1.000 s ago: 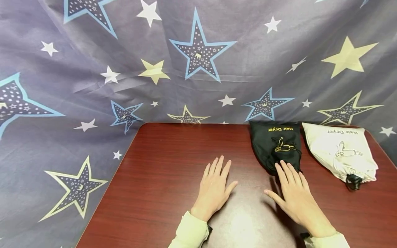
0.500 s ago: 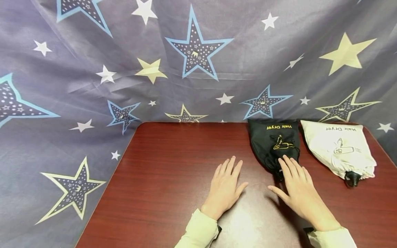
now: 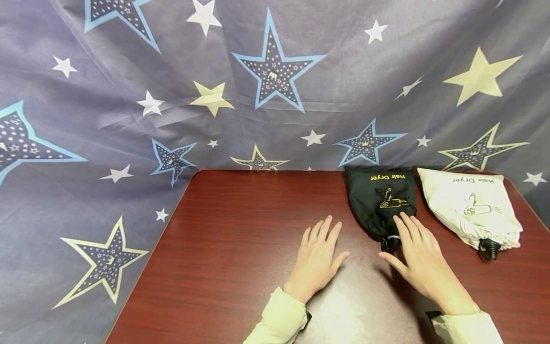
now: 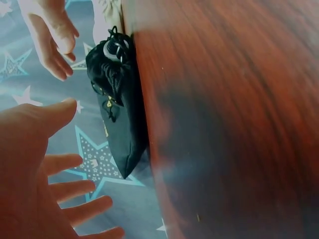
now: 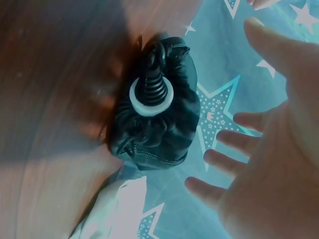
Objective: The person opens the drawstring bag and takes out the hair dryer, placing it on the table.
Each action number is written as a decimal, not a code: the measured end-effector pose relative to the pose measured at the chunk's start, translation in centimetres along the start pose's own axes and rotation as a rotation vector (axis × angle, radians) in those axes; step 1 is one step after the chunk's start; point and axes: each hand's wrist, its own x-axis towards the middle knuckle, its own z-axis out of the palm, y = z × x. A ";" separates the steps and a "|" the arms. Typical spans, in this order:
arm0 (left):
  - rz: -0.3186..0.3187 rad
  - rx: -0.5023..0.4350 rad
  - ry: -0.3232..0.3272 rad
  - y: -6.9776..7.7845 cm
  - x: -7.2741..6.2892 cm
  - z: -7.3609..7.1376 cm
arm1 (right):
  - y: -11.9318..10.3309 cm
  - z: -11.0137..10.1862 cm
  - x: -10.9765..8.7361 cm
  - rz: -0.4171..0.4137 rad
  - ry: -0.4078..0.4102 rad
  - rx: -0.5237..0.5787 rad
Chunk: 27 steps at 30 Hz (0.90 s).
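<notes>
A black drawstring bag (image 3: 365, 205) printed "Hair Dryer" in yellow lies near the back of the table, its gathered mouth toward me. From that mouth pokes a black ribbed cord end (image 5: 151, 89) with a pale ring round it. My right hand (image 3: 423, 260) is held over the near end of the bag, fingers spread and straight, gripping nothing. Left of the bag, my left hand (image 3: 315, 260) hovers above the table with its fingers extended and holds nothing. A white drawstring bag (image 3: 477, 200), also printed "Hair Dryer", lies to the right, a black ribbed cord end (image 3: 489, 248) sticking out.
The reddish-brown wooden table (image 3: 215, 248) has its left edge and rounded back corner in view. A grey cloth (image 3: 172, 62) with blue, yellow and white stars hangs right behind it.
Both hands have drifted to the right in the head view, the left one more. The black bag's cord end now shows beside the right hand. Both bags lie where they were.
</notes>
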 end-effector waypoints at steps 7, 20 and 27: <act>0.035 0.010 0.033 0.3 0.9 0.4 | 0.8 0.0 0.1 0.010 0.015 0.007; 0.063 0.010 0.010 0.9 1.6 1.4 | 2.2 0.4 0.1 0.021 0.007 0.012; 0.070 -0.006 -0.008 1.3 2.5 1.6 | 2.7 0.3 0.6 -0.010 0.035 0.046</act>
